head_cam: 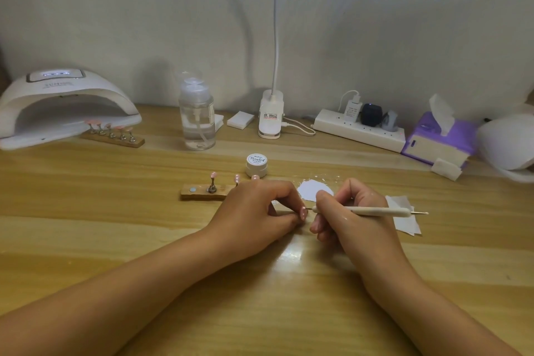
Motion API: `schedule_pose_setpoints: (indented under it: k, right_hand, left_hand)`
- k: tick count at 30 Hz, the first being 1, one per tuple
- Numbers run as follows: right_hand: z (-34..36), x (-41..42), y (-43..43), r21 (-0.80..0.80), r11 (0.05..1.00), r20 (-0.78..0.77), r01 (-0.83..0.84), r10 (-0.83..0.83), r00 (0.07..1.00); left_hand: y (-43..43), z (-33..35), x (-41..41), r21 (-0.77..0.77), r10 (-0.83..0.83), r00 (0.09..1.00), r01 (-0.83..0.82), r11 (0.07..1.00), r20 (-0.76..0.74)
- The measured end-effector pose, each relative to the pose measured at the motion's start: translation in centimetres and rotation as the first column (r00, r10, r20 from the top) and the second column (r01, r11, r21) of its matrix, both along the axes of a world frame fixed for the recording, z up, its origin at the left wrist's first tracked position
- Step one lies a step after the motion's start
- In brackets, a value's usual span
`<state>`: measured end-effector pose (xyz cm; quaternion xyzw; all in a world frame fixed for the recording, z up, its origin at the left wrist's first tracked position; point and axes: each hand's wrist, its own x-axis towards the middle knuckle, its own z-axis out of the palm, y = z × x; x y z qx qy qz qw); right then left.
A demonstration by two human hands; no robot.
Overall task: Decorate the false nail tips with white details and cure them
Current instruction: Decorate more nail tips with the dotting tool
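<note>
Your left hand [257, 211] pinches a pink tip [303, 213] low over the surface [144, 228]. Your right hand [351, 211] grips the pen [364, 211], its long axis running left-right, point touching or just beside the tip's right face. Dot leftward, gently.

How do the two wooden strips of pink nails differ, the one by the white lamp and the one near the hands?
The far strip carries five pink nails, every spot filled; the near strip shows three and one bare spot. The far strip lies at the mouth of the lamp; the left hand hides part of the near strip. Both are wooden, with small metal stands.
</note>
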<state>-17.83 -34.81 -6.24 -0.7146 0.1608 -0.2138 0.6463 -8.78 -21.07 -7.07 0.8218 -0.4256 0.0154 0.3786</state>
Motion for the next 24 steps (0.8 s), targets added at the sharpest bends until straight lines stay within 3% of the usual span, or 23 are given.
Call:
schedule_pose_setpoints:
  k: [11, 24]
  right_hand:
    - [0.52, -0.39, -0.32, 0.147, 0.984, 0.05, 0.102, -0.11, 0.993]
    - [-0.09, 0.03, -0.02, -0.015, 0.999, -0.014, 0.029, -0.03, 0.999]
  left_hand:
    - [-0.12, -0.07, 0.01, -0.019, -0.004, 1.0, 0.003, 1.0, -0.025]
    - [-0.06, -0.01, 0.0, -0.003, 0.006, 1.0, -0.006, 1.0, -0.015]
